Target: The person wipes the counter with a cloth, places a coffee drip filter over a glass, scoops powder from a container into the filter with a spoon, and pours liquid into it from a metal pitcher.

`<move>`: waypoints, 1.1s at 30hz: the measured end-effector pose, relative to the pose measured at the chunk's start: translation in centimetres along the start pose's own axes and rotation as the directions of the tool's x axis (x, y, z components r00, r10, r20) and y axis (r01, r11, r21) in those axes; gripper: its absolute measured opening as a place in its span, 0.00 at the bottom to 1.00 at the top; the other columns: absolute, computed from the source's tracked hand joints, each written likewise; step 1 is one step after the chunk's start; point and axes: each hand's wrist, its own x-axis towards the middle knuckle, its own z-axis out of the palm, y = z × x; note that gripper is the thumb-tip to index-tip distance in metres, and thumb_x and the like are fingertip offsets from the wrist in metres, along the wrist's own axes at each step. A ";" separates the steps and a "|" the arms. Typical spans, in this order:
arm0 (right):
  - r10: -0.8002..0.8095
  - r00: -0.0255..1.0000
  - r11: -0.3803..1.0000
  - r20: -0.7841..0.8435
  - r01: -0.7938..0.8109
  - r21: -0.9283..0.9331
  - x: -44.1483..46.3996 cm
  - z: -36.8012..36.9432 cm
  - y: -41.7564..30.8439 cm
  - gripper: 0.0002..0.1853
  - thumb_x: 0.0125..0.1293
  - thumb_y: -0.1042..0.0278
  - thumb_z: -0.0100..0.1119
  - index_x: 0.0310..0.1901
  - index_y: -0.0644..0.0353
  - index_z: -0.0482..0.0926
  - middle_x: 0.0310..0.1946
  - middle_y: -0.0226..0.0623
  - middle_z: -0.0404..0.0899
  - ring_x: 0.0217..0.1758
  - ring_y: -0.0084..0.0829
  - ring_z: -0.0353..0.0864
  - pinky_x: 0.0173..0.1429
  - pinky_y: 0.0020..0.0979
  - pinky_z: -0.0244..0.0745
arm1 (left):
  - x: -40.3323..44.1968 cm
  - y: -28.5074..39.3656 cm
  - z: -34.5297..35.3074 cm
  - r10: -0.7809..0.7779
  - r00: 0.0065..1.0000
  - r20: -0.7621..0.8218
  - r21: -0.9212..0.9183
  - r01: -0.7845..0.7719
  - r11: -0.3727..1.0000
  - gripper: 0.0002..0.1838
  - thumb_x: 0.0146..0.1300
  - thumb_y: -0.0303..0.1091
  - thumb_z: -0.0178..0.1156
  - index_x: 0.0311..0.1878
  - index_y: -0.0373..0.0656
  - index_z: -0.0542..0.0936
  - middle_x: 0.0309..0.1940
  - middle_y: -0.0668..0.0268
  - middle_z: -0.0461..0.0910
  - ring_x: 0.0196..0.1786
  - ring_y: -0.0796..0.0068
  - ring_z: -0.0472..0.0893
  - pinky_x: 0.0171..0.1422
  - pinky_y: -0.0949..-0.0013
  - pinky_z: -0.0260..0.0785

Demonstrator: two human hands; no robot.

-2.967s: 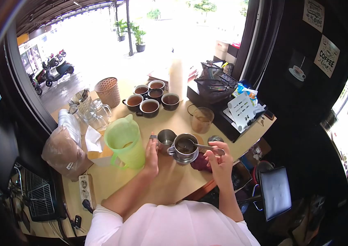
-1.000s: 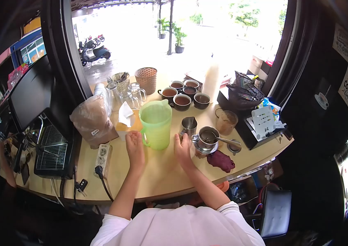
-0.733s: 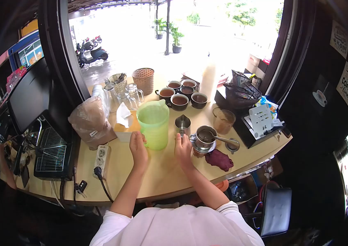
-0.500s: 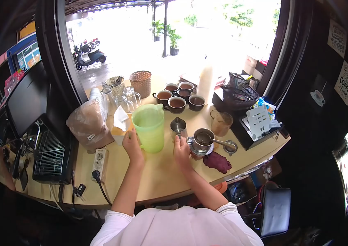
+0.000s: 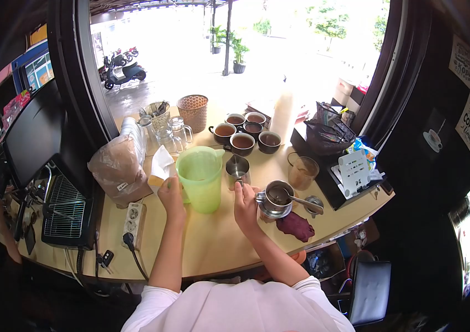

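Note:
My left hand (image 5: 171, 198) is closed round the handle of the green translucent pitcher (image 5: 201, 182), which stands upright. My right hand (image 5: 245, 202) grips the handle of a small steel jug (image 5: 237, 170), just right of the pitcher. Beside that hand, a metal filter cup (image 5: 277, 195) with dark contents and a spoon (image 5: 306, 203) sits on a glass. A dark red cloth (image 5: 296, 226) lies in front of it. Several black cups (image 5: 241, 144) of brown drink are grouped farther back.
A glass mug (image 5: 303, 172) stands at the right, near a black box (image 5: 329, 188). On the left are glass mugs (image 5: 178, 133), a wicker basket (image 5: 193, 113), a plastic-wrapped bag (image 5: 117, 169), a tissue box (image 5: 160, 169) and a power strip (image 5: 134, 221). A coffee machine (image 5: 66, 213) stands far left.
The right hand let go of the spoon and took the steel jug's handle. The left hand moved from beside the jug to the pitcher's handle. The view has shifted left.

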 end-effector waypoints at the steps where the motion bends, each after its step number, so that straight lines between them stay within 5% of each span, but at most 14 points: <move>1: 0.009 1.000 0.999 0.005 -0.009 0.033 0.1 0.0 -0.2 0.17 0.74 0.60 0.46 0.36 0.62 0.81 0.29 0.40 0.77 0.44 0.40 0.69 0.52 0.38 0.63 | 0.0 0.1 0.0 0.000 1.000 -0.013 0.007 0.000 1.000 0.20 0.67 0.30 0.55 0.18 0.49 0.61 0.18 0.82 0.57 0.24 0.90 0.54 0.29 0.76 0.46; 11: 0.031 0.994 0.987 0.103 -0.047 0.152 0.4 0.2 -0.5 0.20 0.76 0.58 0.45 0.37 0.63 0.83 0.34 0.39 0.79 0.47 0.35 0.71 0.53 0.34 0.64 | 0.3 0.6 -1.0 0.020 1.000 -0.012 0.039 -0.020 0.999 0.20 0.65 0.29 0.57 0.16 0.48 0.66 0.17 0.82 0.62 0.23 0.91 0.56 0.28 0.78 0.48; 17: -0.027 0.999 0.964 0.042 0.015 0.264 -0.3 0.1 -1.6 0.18 0.76 0.61 0.44 0.34 0.64 0.78 0.30 0.39 0.76 0.40 0.36 0.71 0.49 0.34 0.64 | 0.0 1.5 -1.4 0.017 0.999 0.038 -0.011 -0.017 1.000 0.17 0.65 0.30 0.59 0.19 0.48 0.70 0.19 0.83 0.67 0.24 0.92 0.61 0.30 0.78 0.52; 33: 0.094 0.987 0.934 0.134 -0.134 0.332 -1.4 -1.5 -2.5 0.19 0.77 0.59 0.45 0.35 0.67 0.77 0.30 0.39 0.78 0.35 0.28 0.76 0.43 0.30 0.70 | -0.4 2.9 -1.5 0.074 0.997 0.037 0.076 -0.077 0.994 0.20 0.65 0.29 0.60 0.17 0.47 0.66 0.17 0.83 0.63 0.21 0.92 0.57 0.24 0.78 0.48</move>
